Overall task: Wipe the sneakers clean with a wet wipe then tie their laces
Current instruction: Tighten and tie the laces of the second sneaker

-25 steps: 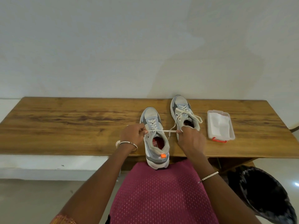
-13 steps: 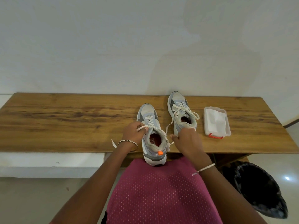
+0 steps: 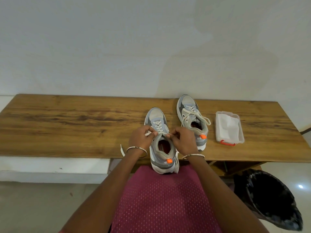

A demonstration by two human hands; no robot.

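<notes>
The left hand (image 3: 141,137) sits at the left flank of the near sneaker (image 3: 160,142), fingers curled and pinching a white lace (image 3: 149,133) whose short end pokes out leftward between thumb and forefinger; another loose lace end (image 3: 122,150) lies on the tabletop (image 3: 67,125) just behind that wrist, beside a thin bangle (image 3: 136,149). Between the two hands, the near sneaker lies with its long axis running away from the person, toe pointing at the wall and heel, with its orange tab, hanging over the tabletop's front edge. The right hand (image 3: 184,140) closes on the lace at the sneaker's right side, thumb and fingertips pinched together near the top eyelets, close to the left hand across the tongue. Just beyond and right of the right hand stands the far sneaker (image 3: 191,120), parallel to the first, toe also toward the wall, its laces lying in loose loops. Further right, apart from both, a clear tub of wipes (image 3: 229,127) with an orange latch rests on the tabletop. A black-lined bin (image 3: 271,199) stands on the floor lower right.
</notes>
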